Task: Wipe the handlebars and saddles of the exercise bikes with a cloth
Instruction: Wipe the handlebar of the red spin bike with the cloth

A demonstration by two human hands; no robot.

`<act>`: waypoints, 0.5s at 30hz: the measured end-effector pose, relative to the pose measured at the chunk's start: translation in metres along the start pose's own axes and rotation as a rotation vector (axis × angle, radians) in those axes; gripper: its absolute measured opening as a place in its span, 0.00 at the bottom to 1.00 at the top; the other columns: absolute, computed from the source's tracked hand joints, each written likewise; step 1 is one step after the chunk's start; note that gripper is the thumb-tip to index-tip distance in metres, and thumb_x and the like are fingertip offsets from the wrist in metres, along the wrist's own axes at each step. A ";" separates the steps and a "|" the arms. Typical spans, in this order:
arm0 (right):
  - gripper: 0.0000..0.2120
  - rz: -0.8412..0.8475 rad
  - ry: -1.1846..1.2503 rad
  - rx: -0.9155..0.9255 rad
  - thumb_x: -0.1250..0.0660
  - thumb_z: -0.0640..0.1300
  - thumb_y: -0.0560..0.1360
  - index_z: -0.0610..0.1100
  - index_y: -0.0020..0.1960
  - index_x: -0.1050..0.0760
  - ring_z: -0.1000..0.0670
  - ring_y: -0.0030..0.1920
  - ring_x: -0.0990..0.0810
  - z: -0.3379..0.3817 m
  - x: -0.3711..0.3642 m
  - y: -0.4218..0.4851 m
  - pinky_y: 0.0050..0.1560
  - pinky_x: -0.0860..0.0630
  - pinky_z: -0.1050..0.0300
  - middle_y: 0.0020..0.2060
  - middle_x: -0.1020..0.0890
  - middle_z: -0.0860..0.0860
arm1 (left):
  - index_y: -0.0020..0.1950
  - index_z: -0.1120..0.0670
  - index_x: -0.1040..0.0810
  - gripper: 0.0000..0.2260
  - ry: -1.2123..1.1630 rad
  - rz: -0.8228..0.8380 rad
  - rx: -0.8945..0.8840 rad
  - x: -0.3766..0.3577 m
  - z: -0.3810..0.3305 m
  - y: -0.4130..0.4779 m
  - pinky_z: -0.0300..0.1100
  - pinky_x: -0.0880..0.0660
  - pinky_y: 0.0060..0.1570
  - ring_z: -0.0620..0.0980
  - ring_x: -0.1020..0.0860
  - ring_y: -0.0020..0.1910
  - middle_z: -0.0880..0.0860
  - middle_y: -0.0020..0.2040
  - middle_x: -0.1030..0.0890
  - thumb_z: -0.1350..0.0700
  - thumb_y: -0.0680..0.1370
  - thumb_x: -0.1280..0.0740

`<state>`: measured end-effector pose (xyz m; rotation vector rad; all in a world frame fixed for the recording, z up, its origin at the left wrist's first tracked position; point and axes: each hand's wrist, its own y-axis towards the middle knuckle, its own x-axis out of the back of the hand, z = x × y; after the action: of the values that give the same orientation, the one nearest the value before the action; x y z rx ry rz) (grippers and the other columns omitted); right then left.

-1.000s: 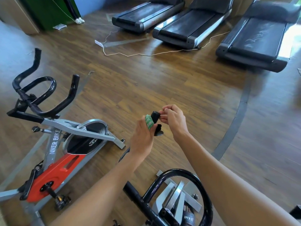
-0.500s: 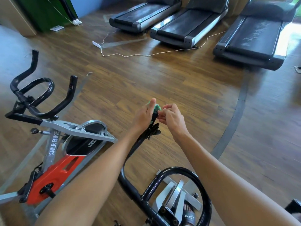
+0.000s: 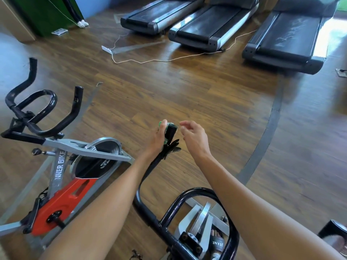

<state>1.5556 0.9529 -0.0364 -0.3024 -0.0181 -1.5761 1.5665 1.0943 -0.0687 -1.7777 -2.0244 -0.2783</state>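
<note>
The black handlebar (image 3: 150, 209) of the bike in front of me rises to a tip (image 3: 171, 131) with torn grip tape below it. My left hand (image 3: 156, 138) holds a green cloth (image 3: 161, 124) wrapped against the left side of that tip. My right hand (image 3: 194, 136) hovers just right of the tip, fingers loosely curled and holding nothing. No saddle is in view.
A second exercise bike (image 3: 62, 188) with a red cover and black handlebars (image 3: 41, 111) stands at the left. Three treadmills (image 3: 212, 25) line the far side, with a white cable (image 3: 169, 60) lying on the wooden floor. A sandalled foot (image 3: 216, 241) shows under the handlebar.
My right hand has let go of the handlebar tip and drawn away to the right. My left hand keeps the cloth on the tip.
</note>
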 end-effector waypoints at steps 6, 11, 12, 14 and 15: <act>0.09 0.063 -0.357 0.151 0.35 0.39 0.79 0.44 0.58 0.20 0.48 0.56 0.26 0.016 -0.027 0.010 0.56 0.24 0.50 0.52 0.27 0.53 | 0.45 0.58 0.19 0.33 0.243 0.079 0.179 0.020 0.053 -0.020 0.57 0.22 0.49 0.57 0.18 0.40 0.59 0.38 0.17 0.34 0.81 0.52; 0.06 0.037 -0.570 0.204 0.34 0.35 0.76 0.45 0.47 0.23 0.46 0.52 0.25 0.028 -0.030 0.017 0.44 0.31 0.55 0.51 0.25 0.50 | 0.57 0.52 0.26 0.24 0.346 0.082 -0.020 0.010 0.020 -0.025 0.46 0.29 0.41 0.51 0.21 0.44 0.50 0.43 0.20 0.37 0.82 0.51; 0.07 0.030 -0.583 0.206 0.34 0.35 0.76 0.46 0.46 0.24 0.45 0.52 0.25 0.028 -0.031 0.017 0.43 0.32 0.55 0.51 0.25 0.50 | 0.57 0.53 0.26 0.23 0.367 0.086 -0.031 0.012 0.023 -0.028 0.46 0.29 0.41 0.52 0.21 0.44 0.50 0.44 0.20 0.37 0.82 0.51; 0.06 0.020 -0.587 0.226 0.33 0.36 0.76 0.46 0.46 0.24 0.45 0.53 0.25 0.026 -0.032 0.017 0.43 0.31 0.55 0.53 0.24 0.49 | 0.57 0.53 0.27 0.26 0.443 0.137 -0.005 0.024 0.041 -0.041 0.46 0.26 0.43 0.52 0.20 0.44 0.51 0.44 0.20 0.34 0.79 0.51; 0.06 0.021 -0.585 0.236 0.33 0.36 0.76 0.46 0.46 0.24 0.45 0.53 0.25 0.024 -0.032 0.017 0.43 0.31 0.55 0.53 0.24 0.48 | 0.57 0.53 0.26 0.27 0.477 0.163 0.026 0.034 0.050 -0.051 0.44 0.25 0.41 0.50 0.19 0.42 0.51 0.43 0.19 0.33 0.78 0.51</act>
<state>1.5771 0.9885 -0.0225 -0.5636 -0.6467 -1.4006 1.5044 1.1374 -0.0917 -1.6549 -1.5345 -0.5613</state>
